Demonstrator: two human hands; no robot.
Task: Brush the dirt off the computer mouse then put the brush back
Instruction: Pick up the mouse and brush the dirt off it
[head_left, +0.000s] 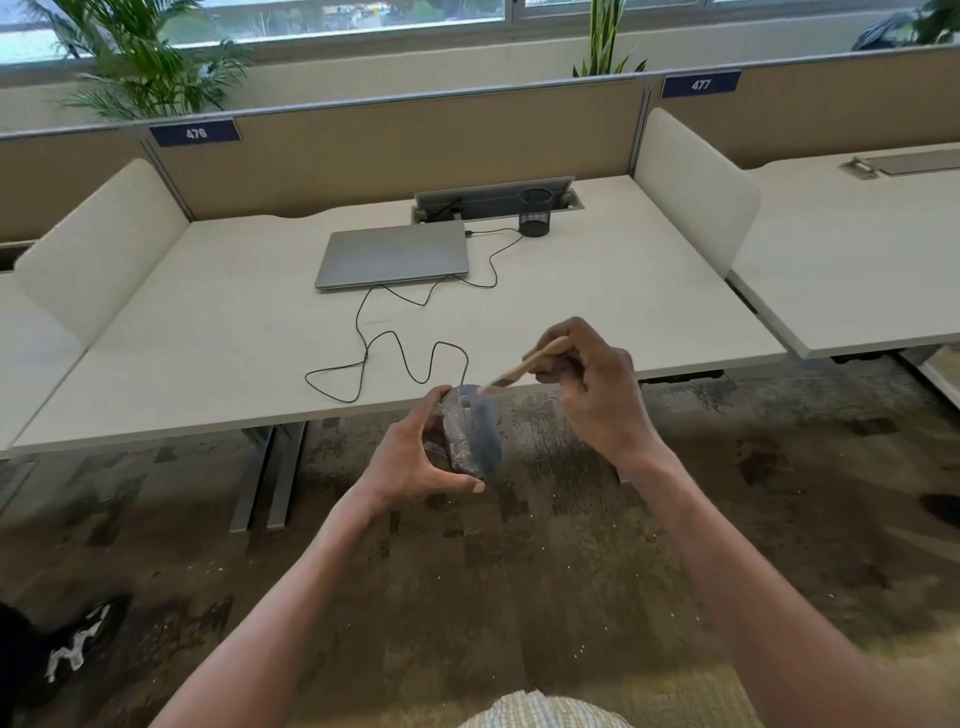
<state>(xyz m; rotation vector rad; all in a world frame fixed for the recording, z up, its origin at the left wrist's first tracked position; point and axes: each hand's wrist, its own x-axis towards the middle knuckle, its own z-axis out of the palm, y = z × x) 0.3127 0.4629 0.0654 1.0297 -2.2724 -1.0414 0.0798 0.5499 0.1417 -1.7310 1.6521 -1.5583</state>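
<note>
Computer mouse (470, 431) is held off the desk, just past the near edge, over the carpet; looks light and rigid, smooth plastic shell so probably a bit slippery, best held by the flanks as it is now, leaving the top free; its cable (395, 358) trails back in loops across the desk (208, 332), so tugging it further out would drag that slack; shell is dark grey with pale dusty smears, heaviest on the left side, scroll wheel and button seam visible near the far end; left hand (415, 462) is wrapped around the mouse, thumb under the near end, fingers on the far left side; right hand (597, 384) is pinched on the wooden handle of a small brush (524, 366), bristles blurred and touching the far top of the mouse; brush looks light and stiff in the handle, soft at the tip; further out, a closed laptop (395, 254) sits mid-desk, a black mesh pen cup (535, 213) far right of it, likely the brush's home.
</note>
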